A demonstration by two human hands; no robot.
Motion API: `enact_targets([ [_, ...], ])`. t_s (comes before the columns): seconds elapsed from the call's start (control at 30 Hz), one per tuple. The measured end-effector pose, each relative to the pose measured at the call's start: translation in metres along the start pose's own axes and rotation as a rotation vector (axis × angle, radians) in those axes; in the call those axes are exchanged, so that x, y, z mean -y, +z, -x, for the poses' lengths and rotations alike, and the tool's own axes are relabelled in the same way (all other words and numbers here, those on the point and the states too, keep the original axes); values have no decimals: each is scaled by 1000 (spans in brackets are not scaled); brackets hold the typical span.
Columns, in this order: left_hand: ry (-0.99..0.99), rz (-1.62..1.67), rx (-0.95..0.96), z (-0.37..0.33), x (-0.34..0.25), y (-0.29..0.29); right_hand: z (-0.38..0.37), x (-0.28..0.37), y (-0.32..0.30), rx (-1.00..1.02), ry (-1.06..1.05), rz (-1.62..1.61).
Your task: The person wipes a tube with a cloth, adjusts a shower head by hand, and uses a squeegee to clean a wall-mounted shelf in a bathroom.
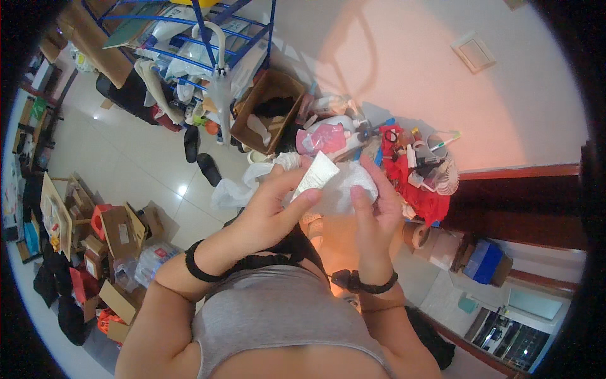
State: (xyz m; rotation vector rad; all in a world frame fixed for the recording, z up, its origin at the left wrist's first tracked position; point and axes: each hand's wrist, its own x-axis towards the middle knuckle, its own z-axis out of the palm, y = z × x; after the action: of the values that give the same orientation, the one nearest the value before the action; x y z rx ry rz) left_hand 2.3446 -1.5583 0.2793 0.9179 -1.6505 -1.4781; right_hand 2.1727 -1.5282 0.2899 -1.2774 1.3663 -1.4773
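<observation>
My left hand (276, 201) holds a white squeeze tube (322, 168), its thumb lying along the near side and its wide flat end pointing up and away. Faint print shows on the tube. My right hand (380, 206) pinches a sheet of white, translucent wrapping (343, 189) between thumb and fingers. It looks like foam or bubble wrap, and I cannot tell which. The sheet hangs between my hands, just behind and right of the tube. More thin white plastic (237, 189) spreads out to the left beyond my left wrist.
Ahead stand a cardboard box (268, 114), a pink pouch (322, 138) and several bottles. A red cloth (404, 183) with small items and a white fan (447, 177) lies to the right. A loaded blue rack (271, 31) rises at the far left; cartons (120, 230) crowd the left floor.
</observation>
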Motion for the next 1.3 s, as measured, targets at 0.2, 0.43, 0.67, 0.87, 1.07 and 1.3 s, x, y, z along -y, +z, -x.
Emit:
enact_targets([
  [0.2,137,-243,-82,-5,3,6,-2,3,17,6,-94,72],
  [0.43,29,-191,-140,-4,31,4,12,-11,35,132,-412,376],
  [0.67,-91,187,-111,-3,37,13,-14,-3,35,197,-544,620],
  [0.87,-181,351,-120,2,48,10,2,-7,29,271,-558,741],
  [1.07,-178,196,60,-2,46,2,-14,-15,24,187,-528,664],
  [1.3,-227,212,164,6,54,-11,-3,-18,29,158,-515,686],
])
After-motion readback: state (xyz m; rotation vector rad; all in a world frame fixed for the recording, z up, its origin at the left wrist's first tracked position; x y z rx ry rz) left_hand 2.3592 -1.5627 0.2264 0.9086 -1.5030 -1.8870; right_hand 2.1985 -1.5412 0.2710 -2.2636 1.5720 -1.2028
